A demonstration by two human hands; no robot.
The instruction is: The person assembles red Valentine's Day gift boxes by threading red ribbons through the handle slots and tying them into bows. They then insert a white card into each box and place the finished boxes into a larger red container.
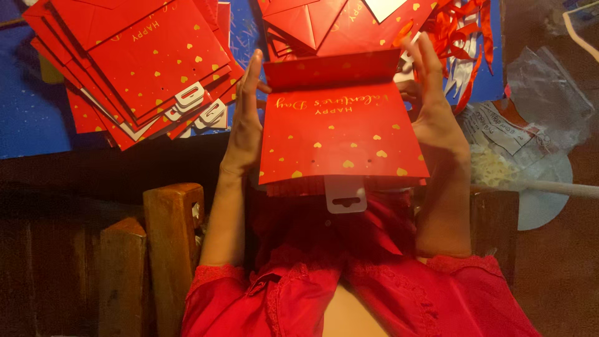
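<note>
I hold a flat red paper gift bag (342, 134) printed with gold hearts and gold lettering, its top flap folded over and a white plastic hang tab (345, 195) at its near edge. My left hand (244, 122) presses along its left side, fingers straight. On the right edge, my right hand (433, 106) grips the bag, fingers curled near the fold. The bag hides most of my lap.
A fanned pile of the same red bags (140, 59) lies on a blue cloth (28, 118) at the upper left. More folded bags (324, 25) and red ribbons (465, 37) sit beyond. Clear plastic wrapping (546, 93) lies right. A wooden chair frame (168, 249) stands lower left.
</note>
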